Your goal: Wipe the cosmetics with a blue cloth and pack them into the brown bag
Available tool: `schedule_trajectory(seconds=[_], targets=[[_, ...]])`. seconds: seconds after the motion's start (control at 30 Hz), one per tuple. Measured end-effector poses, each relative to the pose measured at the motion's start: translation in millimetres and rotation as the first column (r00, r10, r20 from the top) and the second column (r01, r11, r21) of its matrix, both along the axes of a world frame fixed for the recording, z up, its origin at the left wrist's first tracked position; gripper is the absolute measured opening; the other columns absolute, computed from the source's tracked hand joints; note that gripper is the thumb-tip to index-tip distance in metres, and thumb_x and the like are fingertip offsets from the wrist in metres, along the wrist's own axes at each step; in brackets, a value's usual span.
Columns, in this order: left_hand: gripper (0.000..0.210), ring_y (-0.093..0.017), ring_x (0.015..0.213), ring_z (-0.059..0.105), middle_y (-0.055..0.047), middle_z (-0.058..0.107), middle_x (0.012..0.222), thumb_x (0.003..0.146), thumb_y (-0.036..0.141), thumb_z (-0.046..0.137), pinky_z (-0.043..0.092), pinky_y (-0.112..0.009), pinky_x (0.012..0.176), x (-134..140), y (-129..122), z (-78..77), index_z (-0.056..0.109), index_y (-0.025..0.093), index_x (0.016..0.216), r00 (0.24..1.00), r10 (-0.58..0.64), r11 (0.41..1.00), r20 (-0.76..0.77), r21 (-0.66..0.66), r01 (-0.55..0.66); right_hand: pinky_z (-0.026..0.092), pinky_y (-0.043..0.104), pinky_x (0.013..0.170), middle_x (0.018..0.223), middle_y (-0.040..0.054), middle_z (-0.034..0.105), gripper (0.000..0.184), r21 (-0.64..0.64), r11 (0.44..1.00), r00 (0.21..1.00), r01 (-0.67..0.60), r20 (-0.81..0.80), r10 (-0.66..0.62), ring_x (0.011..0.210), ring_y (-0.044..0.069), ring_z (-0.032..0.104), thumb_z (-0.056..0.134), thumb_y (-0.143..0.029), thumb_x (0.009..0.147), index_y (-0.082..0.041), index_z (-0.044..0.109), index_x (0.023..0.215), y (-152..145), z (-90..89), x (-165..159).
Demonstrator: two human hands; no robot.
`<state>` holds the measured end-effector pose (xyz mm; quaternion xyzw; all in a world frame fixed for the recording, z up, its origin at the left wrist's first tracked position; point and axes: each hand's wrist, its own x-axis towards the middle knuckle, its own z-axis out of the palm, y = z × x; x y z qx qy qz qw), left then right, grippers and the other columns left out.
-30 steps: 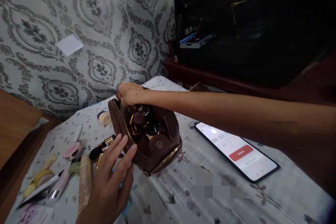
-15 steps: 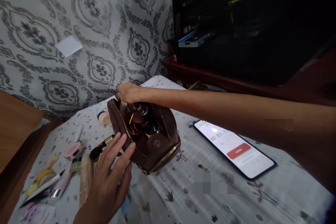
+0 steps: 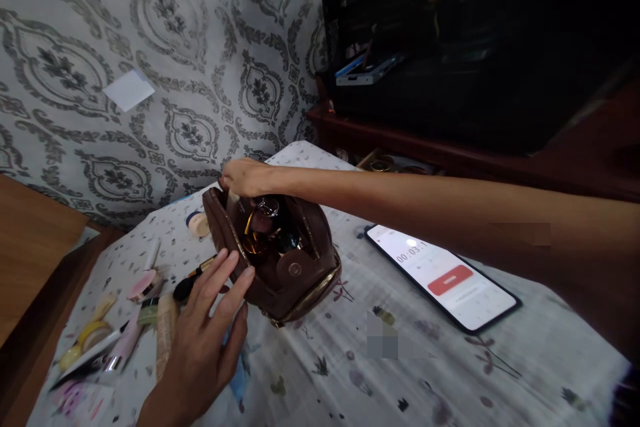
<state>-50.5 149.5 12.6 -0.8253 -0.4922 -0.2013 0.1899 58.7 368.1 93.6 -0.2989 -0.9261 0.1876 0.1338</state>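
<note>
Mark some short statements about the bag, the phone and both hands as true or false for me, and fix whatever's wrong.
1. The brown bag is open. True.
2. The phone lies inside the brown bag. False: the phone lies outside it, on the patterned cloth.
3. The right hand is at the far end of the brown bag. True.
4. The left hand is clenched into a fist. False: the left hand's fingers are extended.

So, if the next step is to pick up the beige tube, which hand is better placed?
Probably the left hand: it is open, close beside the beige tube, while the right hand is at the brown bag's far end.
</note>
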Motion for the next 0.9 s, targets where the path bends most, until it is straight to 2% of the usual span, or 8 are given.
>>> schedule_trajectory(seconds=[0.1, 0.23, 0.37, 0.5, 0.63, 0.7, 0.83, 0.9], targets=[[0.064, -0.027, 0.144, 0.041, -0.013, 0.045, 0.153, 0.094, 0.004, 0.052, 0.040, -0.042, 0.116, 0.0, 0.5, 0.5, 0.037, 0.023, 0.154, 1.000, -0.006, 1.000, -0.007, 0.009, 0.006, 0.045, 0.022, 0.075, 0.104, 0.0100, 0.073, 0.027, 0.035, 0.998, 0.985, 0.054, -0.168, -0.047, 0.093, 0.017, 0.064, 0.044, -0.015, 0.097, -0.012, 0.071, 0.104, -3.3, 3.5, 16.4], [0.064, -0.027, 0.144, 0.042, -0.014, 0.045, 0.152, 0.093, 0.004, 0.053, 0.039, -0.041, 0.117, -0.3, 1.1, 0.4, 0.039, 0.022, 0.153, 1.000, -0.004, 1.000, -0.023, 0.014, 0.004, 0.044, 0.022, 0.077, 0.085, 0.0043, 0.070, 0.029, 0.034, 0.996, 0.884, 0.088, -0.464, -0.062, 0.083, 0.014, 0.062, 0.043, -0.018, 0.098, -0.012, 0.071, 0.093, -13.2, 9.1, 47.1], [0.064, -0.026, 0.145, 0.040, -0.014, 0.044, 0.154, 0.094, 0.005, 0.053, 0.037, -0.040, 0.118, 0.5, 0.1, 1.2, 0.037, 0.021, 0.153, 0.999, 0.001, 1.000, -0.033, 0.008, -0.001, 0.043, 0.021, 0.072, 0.072, 0.0006, 0.064, 0.036, -0.047, 0.995, 0.863, 0.085, -0.496, -0.097, 0.073, 0.011, 0.059, 0.044, -0.027, 0.101, -0.011, 0.068, 0.080, -25.9, 6.7, 75.1], [0.064, -0.027, 0.145, 0.041, -0.013, 0.041, 0.157, 0.095, 0.007, 0.052, 0.039, -0.041, 0.117, 0.2, -4.2, 1.3, 0.035, 0.024, 0.154, 0.999, 0.038, 0.999, -0.026, -0.001, -0.038, 0.040, 0.020, 0.065, 0.062, -0.0022, 0.058, 0.040, -0.059, 0.996, 0.876, 0.071, -0.475, -0.091, 0.067, 0.009, 0.054, 0.048, -0.034, 0.099, -0.014, 0.062, 0.068, -40.9, -4.3, 92.0], [0.063, -0.026, 0.142, 0.045, -0.015, 0.044, 0.154, 0.095, 0.009, 0.053, 0.043, -0.041, 0.114, -3.8, -14.3, -2.6, 0.035, 0.025, 0.153, 0.996, 0.083, 0.996, 0.018, -0.030, -0.083, 0.035, 0.022, 0.056, 0.054, -0.0032, 0.051, 0.048, -0.101, 0.994, 0.873, -0.033, -0.487, -0.020, 0.056, 0.009, 0.048, 0.045, -0.045, 0.100, -0.019, 0.055, 0.061, -68.9, -19.5, 100.8], [0.061, -0.025, 0.141, 0.046, -0.016, 0.045, 0.152, 0.095, 0.009, 0.052, 0.046, -0.041, 0.111, -9.0, -21.1, -7.6, 0.036, 0.023, 0.152, 0.994, 0.098, 0.994, 0.055, -0.057, -0.095, 0.034, 0.024, 0.053, 0.052, -0.0023, 0.048, 0.050, -0.072, 0.992, 0.861, -0.106, -0.506, 0.055, 0.052, 0.009, 0.045, 0.044, -0.048, 0.100, -0.021, 0.051, 0.058, -87.0, -30.2, 101.9], [0.054, -0.025, 0.138, 0.049, -0.017, 0.048, 0.150, 0.097, 0.013, 0.048, 0.047, -0.044, 0.111, -30.5, -36.5, -24.2, 0.038, 0.022, 0.150, 0.975, 0.203, 0.975, 0.095, -0.109, -0.192, 0.040, 0.029, 0.058, 0.059, 0.0025, 0.057, 0.044, -0.006, 0.947, 0.835, -0.321, -0.474, 0.280, 0.056, 0.013, 0.051, 0.045, -0.042, 0.100, -0.024, 0.056, 0.062, -123.4, -60.3, 92.8], [0.050, -0.025, 0.138, 0.049, -0.016, 0.048, 0.150, 0.098, 0.014, 0.047, 0.046, -0.045, 0.111, -46.3, -44.9, -33.7, 0.042, 0.021, 0.147, 0.959, 0.266, 0.959, 0.102, -0.133, -0.251, 0.045, 0.029, 0.062, 0.069, 0.0049, 0.064, 0.037, -0.021, 0.897, 0.808, -0.441, -0.444, 0.387, 0.063, 0.015, 0.059, 0.041, -0.037, 0.102, -0.025, 0.065, 0.076, -139.5, -76.9, 82.0]])
